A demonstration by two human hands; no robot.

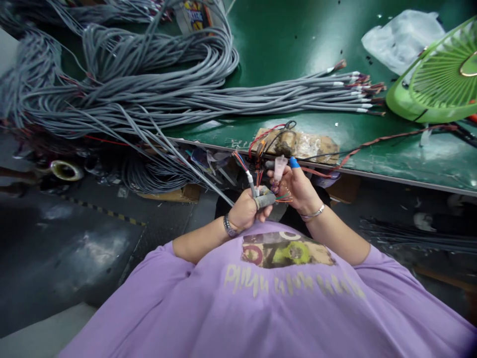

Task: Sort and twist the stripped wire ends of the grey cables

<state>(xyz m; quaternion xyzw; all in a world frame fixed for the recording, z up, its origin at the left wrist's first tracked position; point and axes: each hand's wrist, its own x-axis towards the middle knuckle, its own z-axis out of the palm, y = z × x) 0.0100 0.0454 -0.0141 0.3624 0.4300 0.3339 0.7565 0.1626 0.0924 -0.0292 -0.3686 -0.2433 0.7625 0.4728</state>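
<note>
A cable bundle (261, 99) stretches along the counter (276, 44) from the left — its ends just left of the fan (428, 94), with a plastic bag (398, 40) behind the fan's left side. A board (324, 148) lies at the front edge, before the bundle. Nearer still: the left hand (244, 211), a cable (252, 187) in it, and the right hand (301, 191).

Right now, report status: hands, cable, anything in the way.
Left hand closed on grey cable. Coloured wires showing at cable's end. Right hand close by, grip unclear. Cardboard piece on bench edge, just beyond hands.
</note>
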